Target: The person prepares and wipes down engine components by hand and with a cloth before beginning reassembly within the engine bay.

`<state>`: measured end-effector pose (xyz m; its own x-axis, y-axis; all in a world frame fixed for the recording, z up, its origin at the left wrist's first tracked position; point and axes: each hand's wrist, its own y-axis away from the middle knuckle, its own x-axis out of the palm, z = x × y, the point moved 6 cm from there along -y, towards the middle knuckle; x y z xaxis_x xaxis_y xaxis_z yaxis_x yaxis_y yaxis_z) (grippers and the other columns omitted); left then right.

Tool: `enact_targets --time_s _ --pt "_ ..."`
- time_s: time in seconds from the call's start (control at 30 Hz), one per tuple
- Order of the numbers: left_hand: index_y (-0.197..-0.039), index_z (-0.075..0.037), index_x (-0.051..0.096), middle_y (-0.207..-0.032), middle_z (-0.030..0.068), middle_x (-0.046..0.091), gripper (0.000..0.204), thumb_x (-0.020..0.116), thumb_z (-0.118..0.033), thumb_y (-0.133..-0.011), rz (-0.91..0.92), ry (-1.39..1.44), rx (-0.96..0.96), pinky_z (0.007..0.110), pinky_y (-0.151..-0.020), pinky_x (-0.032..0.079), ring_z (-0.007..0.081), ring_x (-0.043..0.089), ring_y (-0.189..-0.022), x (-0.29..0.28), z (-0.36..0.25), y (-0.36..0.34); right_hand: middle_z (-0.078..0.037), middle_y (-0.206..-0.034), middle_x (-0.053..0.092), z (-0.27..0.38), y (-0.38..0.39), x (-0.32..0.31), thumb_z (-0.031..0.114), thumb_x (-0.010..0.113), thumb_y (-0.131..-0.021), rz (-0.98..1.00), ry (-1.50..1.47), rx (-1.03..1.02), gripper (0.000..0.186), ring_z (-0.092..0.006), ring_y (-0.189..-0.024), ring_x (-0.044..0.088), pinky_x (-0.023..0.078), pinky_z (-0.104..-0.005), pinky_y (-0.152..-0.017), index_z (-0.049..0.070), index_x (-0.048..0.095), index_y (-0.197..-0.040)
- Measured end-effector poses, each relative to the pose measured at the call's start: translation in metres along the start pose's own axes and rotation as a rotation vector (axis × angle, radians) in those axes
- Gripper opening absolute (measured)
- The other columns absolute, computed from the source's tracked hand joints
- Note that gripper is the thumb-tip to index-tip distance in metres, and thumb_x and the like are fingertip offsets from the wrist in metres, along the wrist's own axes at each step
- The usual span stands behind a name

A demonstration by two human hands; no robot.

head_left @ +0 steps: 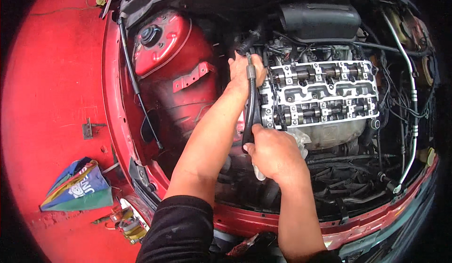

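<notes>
At the left end of the opened engine point(325, 91), my left hand point(244, 72) is closed, its fingertips largely hidden beside a ribbed black hose point(249, 42). A thicker black hose point(252, 105) with a crimped metal end fitting point(251, 70) runs down over my left wrist toward my right hand point(278, 152). The right hand is curled round the lower part of this hose, thumb and fingers against it. Pale crumpled material point(300, 136) shows past the right knuckles, and a white piece point(259, 172) sticks out under that hand.
The red strut tower point(162, 44) and a thin prop strut point(136, 86) stand at the left. A black duct point(320, 22) lies behind the engine. A silver pipe point(414, 122) crosses the right side. Outside, a colourful bag point(80, 187) lies on the red floor point(52, 98).
</notes>
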<state>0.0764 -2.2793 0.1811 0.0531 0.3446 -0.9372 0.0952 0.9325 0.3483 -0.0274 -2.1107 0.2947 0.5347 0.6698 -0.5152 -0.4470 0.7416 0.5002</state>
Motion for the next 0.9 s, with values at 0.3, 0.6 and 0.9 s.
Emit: enact_targets --time_s 0.3,0.6,0.9 --pt "-0.126 -0.012 0.068 -0.139 0.0193 0.058 0.045 0.054 -0.025 -0.085 0.211 0.371 -0.107 0.056 -0.110 0.041 0.0441 0.049 -0.131 0.042 0.029 -0.033 -0.025 -0.091 0.070 0.005 0.001 -0.002 0.028 0.068 -0.091 -0.013 0.004 0.003 0.030 -0.0434 -0.094 0.068 0.051 -0.0538 -0.085 0.000 0.061 -0.097" --pt "-0.106 -0.008 0.075 -0.115 0.0176 0.071 0.031 0.058 -0.026 -0.087 -0.048 0.037 0.025 0.054 -0.092 0.055 0.0430 0.067 -0.106 0.024 0.015 -0.021 -0.024 -0.089 0.070 0.003 0.000 0.003 0.027 0.068 -0.091 -0.025 0.014 -0.025 0.029 -0.0424 -0.091 0.069 0.052 -0.0536 -0.082 -0.001 0.060 -0.097" --pt "-0.116 -0.009 0.073 -0.127 0.0226 0.064 0.040 0.054 -0.028 -0.087 0.076 0.232 -0.031 0.060 -0.106 0.043 0.0430 0.054 -0.125 0.042 0.031 -0.030 -0.021 -0.086 0.071 0.002 0.001 0.005 0.026 0.068 -0.091 -0.053 -0.026 -0.056 0.028 -0.0403 -0.088 0.070 0.053 -0.0520 -0.079 -0.001 0.061 -0.097"
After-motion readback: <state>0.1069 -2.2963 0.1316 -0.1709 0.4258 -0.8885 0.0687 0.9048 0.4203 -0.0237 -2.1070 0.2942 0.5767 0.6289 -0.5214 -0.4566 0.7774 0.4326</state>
